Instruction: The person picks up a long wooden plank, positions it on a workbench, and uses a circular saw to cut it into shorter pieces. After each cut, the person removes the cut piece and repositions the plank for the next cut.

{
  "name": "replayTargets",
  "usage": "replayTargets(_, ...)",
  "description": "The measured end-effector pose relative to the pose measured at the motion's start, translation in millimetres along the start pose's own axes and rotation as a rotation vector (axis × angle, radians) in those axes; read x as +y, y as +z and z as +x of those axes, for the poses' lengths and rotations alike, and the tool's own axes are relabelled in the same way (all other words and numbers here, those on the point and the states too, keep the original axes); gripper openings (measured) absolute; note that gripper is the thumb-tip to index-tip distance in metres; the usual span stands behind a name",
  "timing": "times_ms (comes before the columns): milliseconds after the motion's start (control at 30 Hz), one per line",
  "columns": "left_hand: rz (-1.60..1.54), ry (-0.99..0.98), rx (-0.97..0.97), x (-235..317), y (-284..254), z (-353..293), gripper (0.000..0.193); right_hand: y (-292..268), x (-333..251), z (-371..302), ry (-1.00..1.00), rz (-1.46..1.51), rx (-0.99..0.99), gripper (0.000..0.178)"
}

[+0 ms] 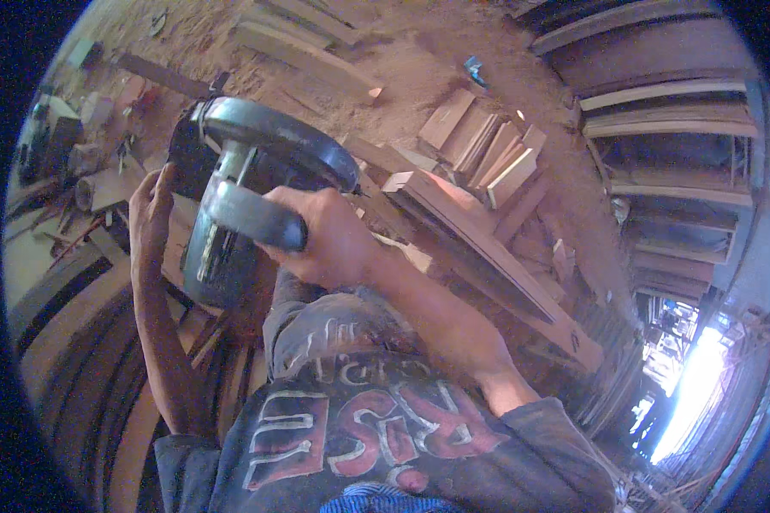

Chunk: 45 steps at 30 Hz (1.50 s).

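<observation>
Gripping right hand [334, 235]: fingers wrapped around the power saw [239, 209] by its rear loop.
Left hand [152, 209]: fingers slightly curled against the saw's left side; whether they grip or only touch, I cannot tell.
Power saw: between the 2 hands, before the shirt [351, 427].
Risk: a slack left hold could let it tip; loose cloth might snag.
Right edge: long beam [505, 263], crowding sideways movement.
Far room: dusty floor [423, 85], left of piled boards [488, 150].
</observation>
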<state>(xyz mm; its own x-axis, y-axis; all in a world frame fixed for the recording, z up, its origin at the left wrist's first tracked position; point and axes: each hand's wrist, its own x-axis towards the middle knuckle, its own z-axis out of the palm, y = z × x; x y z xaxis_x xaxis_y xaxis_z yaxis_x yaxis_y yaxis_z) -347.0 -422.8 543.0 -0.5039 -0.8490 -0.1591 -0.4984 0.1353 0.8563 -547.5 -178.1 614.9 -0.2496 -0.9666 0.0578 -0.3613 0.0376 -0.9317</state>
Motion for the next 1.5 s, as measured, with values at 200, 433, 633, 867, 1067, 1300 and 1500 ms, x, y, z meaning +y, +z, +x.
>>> replayTargets(200,-0.155,-0.165,0.027,-20,-19,-50,0.043,24,-10,-7,-0.014,0.003,-0.110,0.048)
replayTargets(433,-0.154,-0.053,-0.123,21,19,-66,0.045,-4,-25,-69,0.115,-0.013,-0.068,0.055)
replayTargets(633,-0.077,0.087,-0.377,86,77,-110,0.046,-17,-49,-187,0.299,0.002,0.161,0.064)
replayTargets(867,-0.028,0.216,-0.700,140,155,-191,0.041,8,-97,-340,0.436,-0.086,0.573,0.067)
replayTargets(1067,-0.018,0.258,-0.986,172,250,-291,0.046,43,-101,-466,0.786,-0.271,0.944,0.057)
replayTargets(1300,0.179,0.516,-1.204,198,373,-402,0.062,66,-108,-608,1.038,-0.446,1.348,0.059)
replayTargets(1500,0.223,0.512,-1.331,217,427,-454,0.063,94,-67,-666,0.938,-0.429,1.712,0.075)
